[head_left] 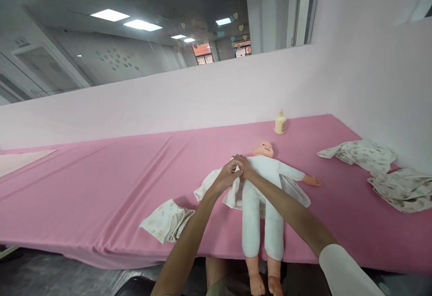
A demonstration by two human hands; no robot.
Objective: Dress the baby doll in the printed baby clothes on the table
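A baby doll [266,170] with a white cloth body lies on its back, its feet over the table's front edge. Beneath it a white baby shirt [232,198] is spread open, with one printed sleeve [206,183] reaching out to the left. My left hand [227,178] is closed on the shirt's cloth beside the doll's shoulder. Right against it, my right hand [243,166] has its fingers bent over the same bunched cloth. The doll's arm on this side is hidden by my hands and the shirt; its other arm stretches out to the right, outside the shirt.
A folded printed cloth [167,222] lies left of my left forearm. A pale yellow bottle [280,123] stands by the wall. Crumpled printed baby clothes [366,155] lie at the right. A pink sheet [135,179] covers the table, and a window runs above the wall.
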